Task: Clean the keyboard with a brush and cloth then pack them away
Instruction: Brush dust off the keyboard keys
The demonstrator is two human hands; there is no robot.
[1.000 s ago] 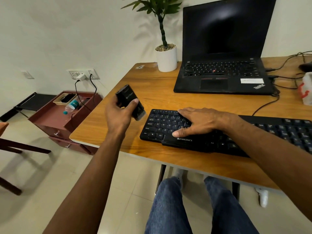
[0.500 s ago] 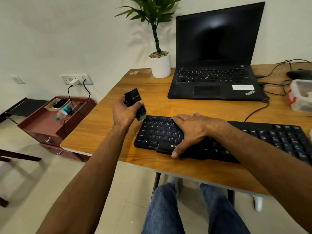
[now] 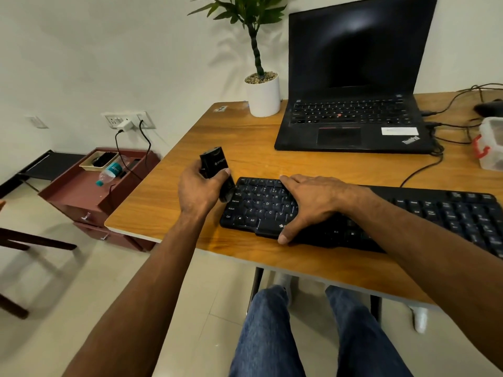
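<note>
A long black keyboard (image 3: 424, 213) lies across the front of the wooden desk (image 3: 261, 159). My right hand (image 3: 310, 202) rests flat on its left part, fingers spread over the keys and thumb on the front edge. My left hand (image 3: 201, 191) grips a black brush tool (image 3: 215, 167) just off the keyboard's left end, its lower tip touching the keyboard's top-left corner. No cloth is in view.
An open black laptop (image 3: 351, 112) stands behind the keyboard, with a potted plant (image 3: 262, 88) to its left. Cables (image 3: 451, 115) and a clear plastic box (image 3: 490, 145) lie at the right. A low red cabinet (image 3: 89, 191) sits on the floor at left.
My left hand has brought the brush tool down and right until its tip meets the keyboard's left end. My right hand has stayed on the keys, its thumb sliding to the front edge.
</note>
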